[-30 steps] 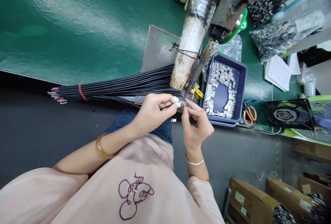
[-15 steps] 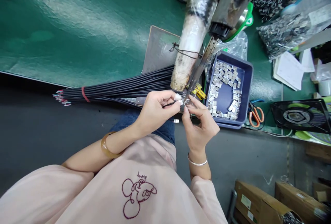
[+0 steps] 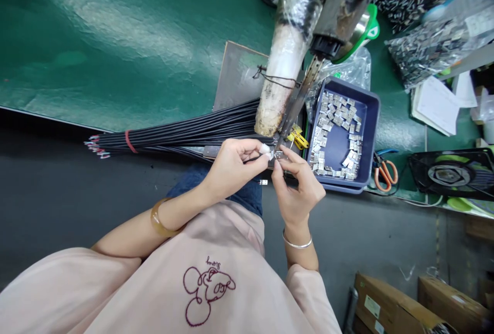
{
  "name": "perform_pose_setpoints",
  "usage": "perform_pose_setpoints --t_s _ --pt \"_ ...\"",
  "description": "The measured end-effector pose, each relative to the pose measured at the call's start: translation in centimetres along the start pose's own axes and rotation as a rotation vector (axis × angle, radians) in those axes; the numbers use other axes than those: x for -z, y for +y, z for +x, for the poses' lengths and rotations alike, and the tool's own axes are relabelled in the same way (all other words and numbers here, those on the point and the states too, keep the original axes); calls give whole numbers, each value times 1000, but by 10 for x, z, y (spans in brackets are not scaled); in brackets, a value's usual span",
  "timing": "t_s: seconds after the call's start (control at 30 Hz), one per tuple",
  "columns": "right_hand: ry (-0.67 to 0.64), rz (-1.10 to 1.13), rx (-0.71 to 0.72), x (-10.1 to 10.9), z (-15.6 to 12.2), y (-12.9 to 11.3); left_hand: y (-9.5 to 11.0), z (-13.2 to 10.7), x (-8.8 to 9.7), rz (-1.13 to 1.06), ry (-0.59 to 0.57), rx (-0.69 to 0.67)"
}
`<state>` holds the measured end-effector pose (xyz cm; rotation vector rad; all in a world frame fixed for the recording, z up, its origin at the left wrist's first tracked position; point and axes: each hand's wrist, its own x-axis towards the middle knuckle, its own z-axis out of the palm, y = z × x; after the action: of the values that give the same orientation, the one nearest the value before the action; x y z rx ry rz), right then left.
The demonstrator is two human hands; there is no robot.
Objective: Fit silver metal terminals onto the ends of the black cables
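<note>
My left hand point(image 3: 231, 165) is closed in a pinch on the end of a thin black wire point(image 3: 252, 155). My right hand point(image 3: 297, 185) is closed too, its fingertips gripping a small metal terminal point(image 3: 278, 155) right against the wire's end. Both hands meet at the front edge of the green table point(image 3: 116, 40), just below the tip of a wrapped tool point(image 3: 285, 66) that reaches down from above. A bundle of black wires point(image 3: 181, 130) with a red band lies to the left of my hands.
A blue tray point(image 3: 368, 118) with several metal terminals stands right of my hands. Orange-handled scissors point(image 3: 382, 173) lie beyond it, then a black fan point(image 3: 450, 174). Bags of metal parts point(image 3: 428, 46) sit at the back right. Cardboard boxes point(image 3: 389, 303) stand on the floor.
My hands stay together at the tool tip with only small finger movements. The view has shifted slightly, so everything sits a little further right.
</note>
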<state>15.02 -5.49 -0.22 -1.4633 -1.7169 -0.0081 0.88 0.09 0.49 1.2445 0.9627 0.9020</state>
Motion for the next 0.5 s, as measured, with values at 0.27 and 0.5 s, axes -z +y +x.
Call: perform_pose_setpoints --t_s 0.27,0.5 --pt "35 25 51 -1 3 0 3 -1 -1 -10 15 -6" --pt "-11 -12 22 7 -3 -1 -3 -3 -2 -3 -39 13"
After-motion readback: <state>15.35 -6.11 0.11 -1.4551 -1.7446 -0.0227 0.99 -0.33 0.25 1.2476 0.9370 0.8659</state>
